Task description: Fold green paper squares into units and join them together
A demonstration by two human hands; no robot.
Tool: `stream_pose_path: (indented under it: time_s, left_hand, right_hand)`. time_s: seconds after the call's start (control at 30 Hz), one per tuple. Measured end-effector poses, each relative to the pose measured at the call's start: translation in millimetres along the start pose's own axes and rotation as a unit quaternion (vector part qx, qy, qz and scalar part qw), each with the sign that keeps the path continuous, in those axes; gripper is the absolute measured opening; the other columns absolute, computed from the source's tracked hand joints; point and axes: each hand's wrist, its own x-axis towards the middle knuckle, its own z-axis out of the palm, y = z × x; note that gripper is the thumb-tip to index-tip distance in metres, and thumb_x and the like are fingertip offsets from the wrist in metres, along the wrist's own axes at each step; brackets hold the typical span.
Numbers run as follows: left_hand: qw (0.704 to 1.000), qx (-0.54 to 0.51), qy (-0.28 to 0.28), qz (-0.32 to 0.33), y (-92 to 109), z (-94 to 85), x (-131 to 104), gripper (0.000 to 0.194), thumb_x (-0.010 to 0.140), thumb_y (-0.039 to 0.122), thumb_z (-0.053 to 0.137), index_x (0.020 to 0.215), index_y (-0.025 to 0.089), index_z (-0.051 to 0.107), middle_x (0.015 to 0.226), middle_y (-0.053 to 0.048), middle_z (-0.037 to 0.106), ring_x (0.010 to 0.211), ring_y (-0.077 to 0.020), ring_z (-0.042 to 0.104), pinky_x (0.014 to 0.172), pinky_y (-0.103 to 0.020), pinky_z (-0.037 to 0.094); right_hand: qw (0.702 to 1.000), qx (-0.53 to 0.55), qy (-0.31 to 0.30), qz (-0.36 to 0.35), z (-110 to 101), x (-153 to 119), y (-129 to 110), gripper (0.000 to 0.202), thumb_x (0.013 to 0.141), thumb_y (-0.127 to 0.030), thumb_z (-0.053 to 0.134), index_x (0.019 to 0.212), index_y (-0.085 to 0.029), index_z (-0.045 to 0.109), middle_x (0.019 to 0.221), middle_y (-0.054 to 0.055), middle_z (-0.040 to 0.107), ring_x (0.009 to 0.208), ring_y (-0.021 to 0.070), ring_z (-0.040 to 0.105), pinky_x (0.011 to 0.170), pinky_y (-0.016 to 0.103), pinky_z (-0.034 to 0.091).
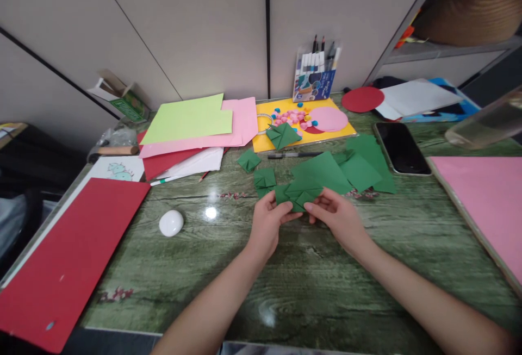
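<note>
Pinching folded green paper (pixel 299 194) in closed left grip (pixel 267 222) and closed right grip (pixel 339 216), probably light, easily creased, best held by edges.

Folded green paper (pixel 299 193) pinched at both ends

The paper is plain dark green, folded in layers, with slanting creases and pointed flaps along its lower middle. Wider than it is tall, it lies roughly level from side to side over the bench (pixel 310 284), between the left fingers (pixel 283 210) and right fingers (pixel 319 212).
</note>
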Motion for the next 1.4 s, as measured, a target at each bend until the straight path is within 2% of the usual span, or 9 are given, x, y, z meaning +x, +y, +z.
stream_pose_path:
  time_s: [0.13,0.33,0.6,0.83,1.0,1.17,1.4]
  left_hand:
    - [1.000,-0.005,-0.006,0.003,0.3,-0.3,-0.5,0.013,0.065,0.015,0.066,0.077,0.012,0.062,0.077,-0.003,0.066,0.069,-0.0136,0.061,0.068,-0.032,0.055]
    - [0.999,0.032,0.001,0.010,-3.3,-0.4,1.1,0.024,0.061,0.016,0.072,0.083,0.012,0.063,0.080,-0.004,0.068,0.071,-0.0133,0.062,0.069,-0.029,0.054]
    - [0.997,0.067,0.001,0.028,-7.3,0.4,2.7,0.024,0.063,0.016,0.071,0.086,0.011,0.063,0.079,-0.004,0.068,0.068,-0.0117,0.062,0.070,-0.028,0.054]
    - [0.998,0.066,-0.005,0.017,-6.7,0.1,2.4,0.026,0.060,0.015,0.073,0.084,0.011,0.063,0.076,-0.003,0.068,0.065,-0.0102,0.061,0.067,-0.025,0.054]
    - [0.999,0.050,0.013,0.003,-5.6,-1.1,1.8,0.029,0.059,0.019,0.075,0.084,0.011,0.063,0.079,-0.004,0.068,0.067,-0.0120,0.062,0.065,-0.027,0.055]
    - [0.995,0.090,0.024,0.028,-4.5,-2.2,3.1,0.027,0.061,0.021,0.074,0.084,0.011,0.063,0.078,-0.004,0.068,0.067,-0.0125,0.062,0.063,-0.027,0.056]
    - [0.986,0.156,0.003,0.053,-6.8,-5.2,4.8,0.019,0.064,0.023,0.071,0.076,0.013,0.060,0.070,0.000,0.063,0.061,-0.0110,0.059,0.063,-0.028,0.055]
  right_hand:
    - [1.000,0.011,-0.002,0.000,-0.5,0.4,2.1,0.017,0.071,-0.032,0.066,0.074,-0.019,0.055,0.058,-0.004,0.055,0.051,0.0111,0.053,0.053,0.025,0.042]
    - [1.000,0.017,-0.008,-0.002,-0.5,0.4,2.9,0.018,0.071,-0.032,0.066,0.077,-0.019,0.055,0.057,-0.005,0.055,0.051,0.0113,0.053,0.053,0.025,0.041]
    - [1.000,0.010,0.001,0.007,1.4,1.0,2.4,0.021,0.069,-0.032,0.067,0.073,-0.018,0.052,0.056,-0.004,0.054,0.050,0.0108,0.053,0.052,0.025,0.042]
    - [1.000,0.012,0.002,0.010,1.8,1.1,3.0,0.024,0.065,-0.030,0.070,0.073,-0.019,0.050,0.058,-0.004,0.053,0.049,0.0100,0.051,0.047,0.024,0.043]
    - [1.000,0.012,-0.007,0.015,0.5,2.1,-0.3,0.028,0.062,-0.028,0.072,0.073,-0.020,0.047,0.055,-0.006,0.049,0.047,0.0092,0.049,0.044,0.022,0.041]
    - [0.999,0.025,-0.025,0.018,-1.0,2.6,-1.2,0.027,0.064,-0.031,0.070,0.078,-0.020,0.049,0.062,-0.004,0.052,0.049,0.0092,0.050,0.047,0.023,0.043]
    - [0.999,-0.011,-0.021,0.023,-0.5,2.2,-0.5,0.024,0.064,-0.031,0.070,0.076,-0.018,0.054,0.055,-0.005,0.052,0.047,0.0097,0.049,0.046,0.022,0.040]
